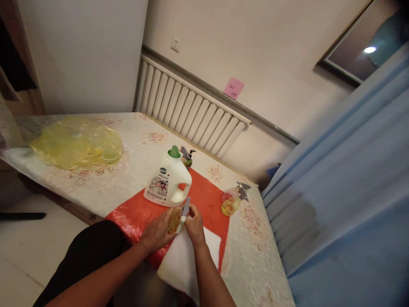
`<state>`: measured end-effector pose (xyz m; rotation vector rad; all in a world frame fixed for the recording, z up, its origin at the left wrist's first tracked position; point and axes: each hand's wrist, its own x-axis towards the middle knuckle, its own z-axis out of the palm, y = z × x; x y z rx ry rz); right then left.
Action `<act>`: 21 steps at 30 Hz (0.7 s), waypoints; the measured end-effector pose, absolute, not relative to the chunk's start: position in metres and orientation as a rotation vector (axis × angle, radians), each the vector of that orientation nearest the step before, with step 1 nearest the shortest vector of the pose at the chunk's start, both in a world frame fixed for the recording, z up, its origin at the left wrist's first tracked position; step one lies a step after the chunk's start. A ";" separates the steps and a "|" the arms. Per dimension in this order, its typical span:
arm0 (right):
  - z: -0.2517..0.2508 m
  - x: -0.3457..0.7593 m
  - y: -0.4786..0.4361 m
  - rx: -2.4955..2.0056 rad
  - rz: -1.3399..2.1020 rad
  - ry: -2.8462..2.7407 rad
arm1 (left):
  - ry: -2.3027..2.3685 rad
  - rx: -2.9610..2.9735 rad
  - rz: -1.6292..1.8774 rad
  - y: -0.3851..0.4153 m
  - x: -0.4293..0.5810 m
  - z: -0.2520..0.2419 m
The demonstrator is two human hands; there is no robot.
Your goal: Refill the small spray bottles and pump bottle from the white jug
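My left hand (pixel 157 230) is wrapped round a small spray bottle (pixel 174 220) with amber liquid in it. At the bottle's grey and white spray head (pixel 185 209), the fingers of my right hand (pixel 194 222) are closed round the neck area. Just beyond stands a large white detergent jug (pixel 159 184), upright, with a green spout (pixel 174 152) in its uncapped mouth. A folded white cloth (pixel 180 260) lies beneath my hands on a red plastic sheet (pixel 206 194).
Behind the jug is a green spray bottle (pixel 188 161). To the right stand a yellow spray bottle (pixel 229 207) and a pink one (pixel 228 195). A yellow plastic bag (pixel 73 138) and pale green cap (pixel 109 157) lie left on the flowered tablecloth (pixel 131 138). A blue curtain (pixel 332 183) hangs right.
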<state>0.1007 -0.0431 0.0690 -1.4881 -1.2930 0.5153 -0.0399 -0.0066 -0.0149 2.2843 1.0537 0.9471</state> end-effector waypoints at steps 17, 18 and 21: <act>0.088 0.100 -0.047 -1.361 0.556 -1.324 | 1.077 2.255 0.921 -0.006 -0.040 -0.016; 0.091 0.101 -0.048 -1.360 0.561 -1.333 | 1.077 2.252 0.920 -0.007 -0.040 -0.016; 0.097 0.102 -0.048 -1.362 0.570 -1.357 | 1.072 2.254 0.910 -0.008 -0.041 -0.014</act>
